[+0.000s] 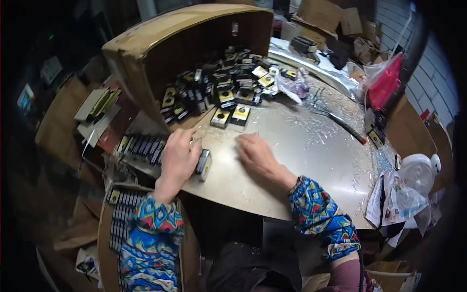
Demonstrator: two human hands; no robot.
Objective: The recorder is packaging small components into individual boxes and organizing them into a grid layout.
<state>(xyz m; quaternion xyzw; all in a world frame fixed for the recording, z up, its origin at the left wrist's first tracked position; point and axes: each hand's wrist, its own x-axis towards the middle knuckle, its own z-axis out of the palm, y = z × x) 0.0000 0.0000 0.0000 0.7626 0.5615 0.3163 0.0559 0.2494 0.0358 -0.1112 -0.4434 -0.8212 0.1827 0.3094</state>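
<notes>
My left hand (178,158) is closed over the right end of a row of small black boxes (141,147) standing side by side at the table's left edge. One box (204,165) of that row shows beyond its fingers, against the hand. My right hand (259,155) hovers low over the metal tabletop, or rests on it, fingers bent together; whatever they may hold is hidden. Just beyond, two small black-and-yellow boxes (221,118) lie face up side by side. Behind them is a heap of similar boxes (233,80).
A big cardboard box (189,19) lies on its side around the heap. Below left, an open carton (104,228) holds rows of packed boxes. A dark stick with a red tip (348,127) lies among clear plastic scraps at right, near a white fan (417,173).
</notes>
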